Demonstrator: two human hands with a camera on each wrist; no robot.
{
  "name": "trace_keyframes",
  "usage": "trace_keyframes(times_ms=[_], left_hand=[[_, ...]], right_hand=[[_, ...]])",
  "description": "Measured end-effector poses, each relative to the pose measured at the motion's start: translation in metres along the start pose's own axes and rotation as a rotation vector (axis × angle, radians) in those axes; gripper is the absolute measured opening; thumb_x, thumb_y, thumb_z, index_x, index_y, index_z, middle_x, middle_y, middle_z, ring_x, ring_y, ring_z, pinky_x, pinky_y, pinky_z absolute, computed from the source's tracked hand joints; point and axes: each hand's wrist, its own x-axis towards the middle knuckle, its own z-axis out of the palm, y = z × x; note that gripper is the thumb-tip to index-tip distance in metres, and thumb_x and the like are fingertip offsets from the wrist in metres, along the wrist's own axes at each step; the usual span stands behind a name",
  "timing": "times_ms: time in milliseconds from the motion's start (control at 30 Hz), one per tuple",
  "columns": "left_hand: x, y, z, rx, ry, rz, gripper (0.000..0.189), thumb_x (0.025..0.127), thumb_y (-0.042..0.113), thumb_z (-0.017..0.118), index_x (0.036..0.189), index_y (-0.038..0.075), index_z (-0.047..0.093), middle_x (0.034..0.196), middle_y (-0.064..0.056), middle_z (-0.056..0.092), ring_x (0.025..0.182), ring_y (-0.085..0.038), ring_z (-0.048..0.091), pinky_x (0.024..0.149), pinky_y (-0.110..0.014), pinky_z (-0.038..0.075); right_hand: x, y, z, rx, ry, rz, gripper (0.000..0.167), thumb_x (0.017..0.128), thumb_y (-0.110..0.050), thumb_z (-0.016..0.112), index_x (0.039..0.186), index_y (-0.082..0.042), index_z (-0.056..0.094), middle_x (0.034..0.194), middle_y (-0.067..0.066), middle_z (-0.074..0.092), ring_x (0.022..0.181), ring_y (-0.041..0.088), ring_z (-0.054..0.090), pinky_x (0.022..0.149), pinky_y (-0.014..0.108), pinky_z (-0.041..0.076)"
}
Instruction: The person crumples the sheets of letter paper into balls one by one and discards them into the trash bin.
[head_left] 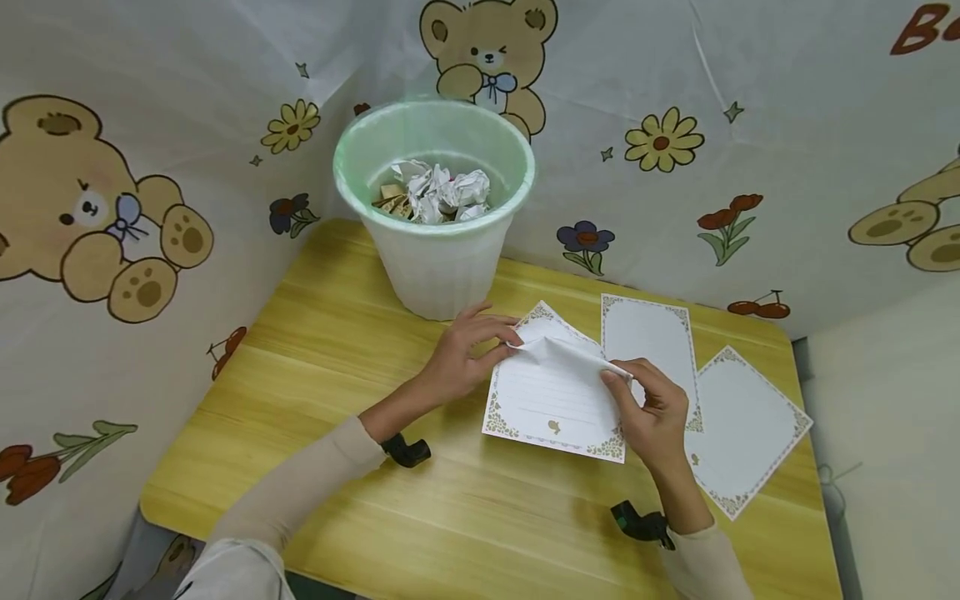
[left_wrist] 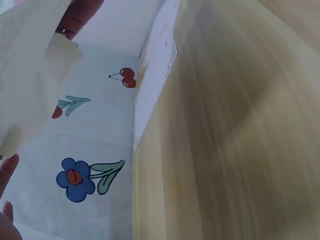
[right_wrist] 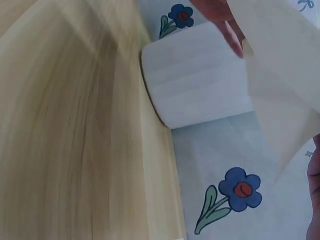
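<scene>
A sheet of lined writing paper (head_left: 547,400) with a gold ornamental border is held up over the table, a raised fold running across its upper part. At its left edge my left hand (head_left: 465,354) pinches the fold between thumb and fingers. My right hand (head_left: 654,408) grips the other end of the fold at the right edge. From the left wrist, the pale back of the sheet (left_wrist: 30,65) fills the upper left. In the right wrist view the lifted paper (right_wrist: 280,85) hangs above the table, its lower corner pointing down.
Behind my left hand stands a pale green bin (head_left: 442,275) holding crumpled paper (head_left: 442,192). Two more bordered sheets lie to the right, one upright sheet (head_left: 648,342) and one turned sheet (head_left: 750,433). A bear-printed cloth (head_left: 600,83) hangs behind the wooden table (head_left: 480,525).
</scene>
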Motion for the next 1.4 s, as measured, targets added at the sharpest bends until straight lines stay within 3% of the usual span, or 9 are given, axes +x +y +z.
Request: trace_keyframes(times_ms=[133,300,400,533,800,967,1067,1233,1400], left_hand=[[0.001,0.004,0.0,0.092,0.074,0.079,0.004,0.1,0.014,0.077,0.097,0.013,0.079,0.101,-0.001,0.083,0.127,-0.025,0.071,0.131,-0.052,0.032],[0.001,0.011,-0.001,0.072,0.123,0.159,0.003,0.096,0.007,0.08,0.096,0.01,0.078,0.094,-0.003,0.081,0.112,-0.025,0.074,0.121,-0.045,0.047],[0.0,0.013,-0.002,-0.025,0.106,0.115,0.006,0.097,0.002,0.078,0.099,0.008,0.077,0.096,-0.006,0.08,0.1,-0.023,0.075,0.101,-0.037,0.06],[-0.001,0.017,-0.003,-0.126,0.079,0.037,0.006,0.1,0.002,0.074,0.101,0.007,0.076,0.097,-0.008,0.079,0.087,-0.016,0.071,0.08,-0.028,0.062],[-0.003,0.02,0.004,-0.172,0.065,-0.024,0.004,0.101,0.003,0.073,0.104,0.005,0.076,0.096,-0.009,0.08,0.083,-0.013,0.073,0.08,-0.028,0.063],[-0.009,0.02,0.023,-0.231,0.025,-0.065,0.004,0.102,0.009,0.074,0.104,0.006,0.077,0.095,-0.009,0.08,0.076,-0.008,0.068,0.071,-0.024,0.06],[-0.014,0.023,0.032,-0.296,0.052,-0.119,0.005,0.103,0.009,0.073,0.104,0.005,0.076,0.096,-0.011,0.079,0.078,-0.008,0.072,0.071,-0.025,0.063],[-0.013,0.026,0.039,-0.361,0.098,-0.169,0.008,0.105,0.007,0.069,0.109,0.003,0.075,0.104,-0.017,0.079,0.087,-0.014,0.079,0.08,-0.031,0.067],[-0.007,0.026,0.034,-0.394,0.08,-0.231,0.01,0.105,0.005,0.068,0.112,0.0,0.075,0.103,-0.019,0.079,0.083,-0.014,0.078,0.069,-0.025,0.063]], right_hand=[[0.002,-0.001,-0.001,-0.066,0.057,-0.024,0.023,0.082,0.028,0.07,0.098,0.014,0.078,0.09,-0.005,0.077,0.077,0.003,0.064,0.069,0.011,0.052],[0.005,-0.001,-0.002,-0.05,0.113,-0.055,0.021,0.081,0.03,0.07,0.096,0.017,0.077,0.089,-0.005,0.077,0.077,0.004,0.062,0.071,0.012,0.051],[0.007,-0.001,-0.002,-0.019,0.121,-0.06,0.02,0.081,0.03,0.069,0.096,0.019,0.076,0.092,-0.006,0.078,0.08,0.004,0.066,0.074,0.012,0.054],[0.009,-0.002,0.0,0.022,0.111,-0.07,0.018,0.081,0.032,0.068,0.095,0.022,0.074,0.093,-0.003,0.079,0.085,0.006,0.071,0.077,0.013,0.057],[0.013,-0.004,0.006,0.008,0.09,-0.102,0.021,0.079,0.032,0.067,0.093,0.019,0.076,0.09,0.005,0.078,0.082,0.006,0.065,0.074,0.012,0.052],[0.013,-0.011,0.026,-0.065,-0.023,-0.179,0.025,0.082,0.026,0.068,0.096,0.009,0.08,0.087,0.02,0.078,0.082,0.006,0.067,0.072,0.012,0.052],[0.015,-0.016,0.039,-0.134,-0.069,-0.236,0.023,0.086,0.019,0.072,0.1,0.003,0.082,0.088,0.019,0.079,0.079,0.012,0.07,0.073,0.013,0.055],[0.018,-0.013,0.051,-0.23,-0.096,-0.289,0.018,0.091,0.01,0.076,0.104,-0.001,0.083,0.092,0.014,0.08,0.079,0.025,0.075,0.079,0.015,0.058],[0.019,-0.006,0.048,-0.184,-0.131,-0.258,0.012,0.097,-0.006,0.079,0.108,-0.001,0.083,0.104,0.018,0.078,0.096,0.028,0.073,0.093,0.015,0.057]])
